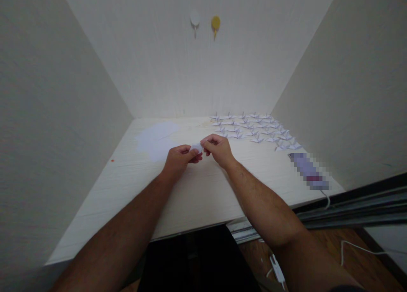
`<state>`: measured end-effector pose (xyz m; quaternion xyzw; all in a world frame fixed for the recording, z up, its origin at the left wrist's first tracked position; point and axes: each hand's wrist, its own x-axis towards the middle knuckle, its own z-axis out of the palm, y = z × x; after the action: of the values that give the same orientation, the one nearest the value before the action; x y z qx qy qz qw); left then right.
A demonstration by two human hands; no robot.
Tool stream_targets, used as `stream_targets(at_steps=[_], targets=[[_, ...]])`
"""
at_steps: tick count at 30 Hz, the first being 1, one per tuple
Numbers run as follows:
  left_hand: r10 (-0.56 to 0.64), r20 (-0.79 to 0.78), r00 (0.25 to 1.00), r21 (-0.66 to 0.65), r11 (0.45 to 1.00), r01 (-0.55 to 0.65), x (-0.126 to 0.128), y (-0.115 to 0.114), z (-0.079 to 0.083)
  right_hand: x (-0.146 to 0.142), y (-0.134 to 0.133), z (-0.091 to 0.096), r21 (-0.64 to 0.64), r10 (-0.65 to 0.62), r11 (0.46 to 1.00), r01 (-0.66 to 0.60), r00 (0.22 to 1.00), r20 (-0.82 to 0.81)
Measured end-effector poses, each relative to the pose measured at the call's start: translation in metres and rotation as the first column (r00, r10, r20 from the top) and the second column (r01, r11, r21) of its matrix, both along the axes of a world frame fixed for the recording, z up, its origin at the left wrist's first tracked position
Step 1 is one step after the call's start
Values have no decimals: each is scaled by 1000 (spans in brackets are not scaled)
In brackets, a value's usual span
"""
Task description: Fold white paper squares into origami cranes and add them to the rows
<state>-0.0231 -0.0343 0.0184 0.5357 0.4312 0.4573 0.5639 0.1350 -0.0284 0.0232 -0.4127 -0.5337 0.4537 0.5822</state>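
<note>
A small folded piece of white paper [196, 147] is held between my two hands above the middle of the table. My left hand [182, 157] pinches it from the left, thumb on top. On the other side, the fingertips of my right hand [218, 148] are closed on its right end. The fingers partly cover the paper, so its exact folded shape is hard to make out. Several white paper cranes [251, 126] stand in rows behind and to the right of my right hand. Loose white paper sheets [158, 140] lie to the left of my left hand.
The pale wooden table [127, 198] is enclosed by walls on the left, back and right. A blurred-out phone-like device [308, 171] with a white cable [327, 198] lies near the right edge. White [195, 19] and yellow hooks [216, 23] hang on the back wall.
</note>
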Motion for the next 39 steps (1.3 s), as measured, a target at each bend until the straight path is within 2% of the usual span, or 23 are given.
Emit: stream_targets(at_steps=[11,17,20,27,31,34,36,39], targets=[[-12,41,999,-74,997,15,2,0,3,-1,-2,0,-11,-68,998,67,997,-37],[-46,30,998,-78,996,48,-2,0,3,1,-2,0,-18,-25,1000,25,1000,-15],[-60,-13,998,-38,998,60,-3,0,5,2,-1,0,-17,-3,1000,3,1000,-11],[85,-96,992,153,986,-69,-3,3,4,2,-3,5,-32,12,999,-9,998,67],[89,-44,995,157,984,-81,-3,4,2,1,-2,3,-31,-18,999,20,998,57],[94,-69,993,151,985,-83,-3,4,1,1,-1,1,-48,-1,999,3,999,51],[134,-74,988,145,982,-122,-3,5,0,1,-1,0,-62,24,998,-20,998,53],[189,12,982,120,974,-189,-1,5,-2,-1,0,0,-81,45,996,-38,996,76]])
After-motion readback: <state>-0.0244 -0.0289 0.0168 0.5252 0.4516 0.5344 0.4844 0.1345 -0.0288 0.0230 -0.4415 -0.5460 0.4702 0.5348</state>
